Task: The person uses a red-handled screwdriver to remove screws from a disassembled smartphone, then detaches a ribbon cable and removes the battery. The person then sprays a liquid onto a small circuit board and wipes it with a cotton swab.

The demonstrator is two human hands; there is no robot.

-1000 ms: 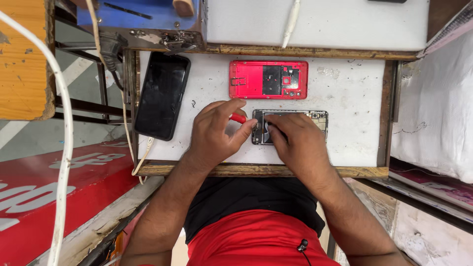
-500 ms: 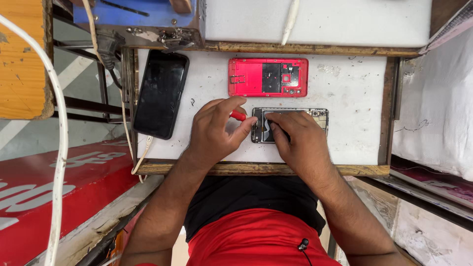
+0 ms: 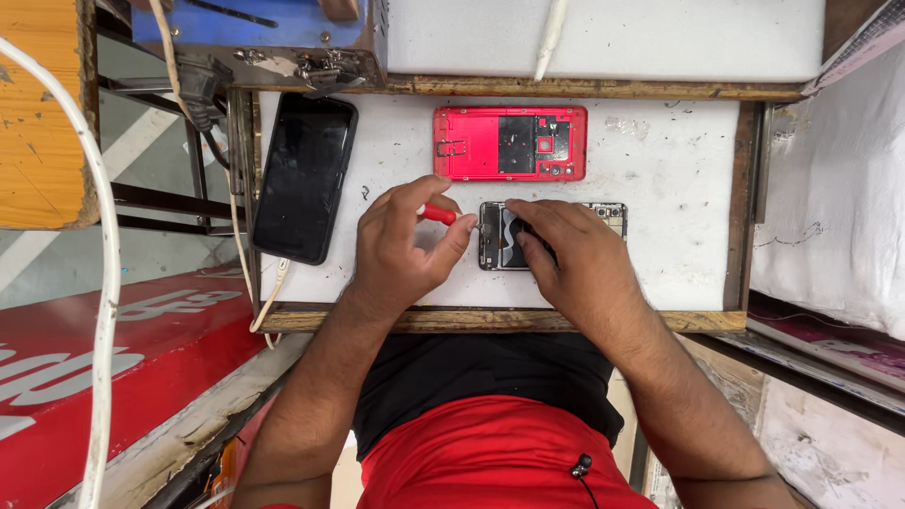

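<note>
An opened phone body (image 3: 504,238) with bare circuitry lies on the white worktop (image 3: 679,188). My right hand (image 3: 564,253) rests over it, fingers pressing it flat. My left hand (image 3: 407,243) grips a red-handled screwdriver (image 3: 437,214), whose tip points at the phone's left end. A red back cover (image 3: 510,143) lies inside-up just beyond the phone body. At the worktop's left edge lies a black phone (image 3: 304,176), screen up.
A wooden frame (image 3: 490,320) borders the worktop. A blue box (image 3: 255,28) and a white slab (image 3: 603,38) sit at the far side. A white cable (image 3: 102,283) hangs at left over a red board (image 3: 85,377). White cloth (image 3: 830,217) lies at right.
Both hands stay on the opened phone body; my left hand has shifted only slightly with the screwdriver.
</note>
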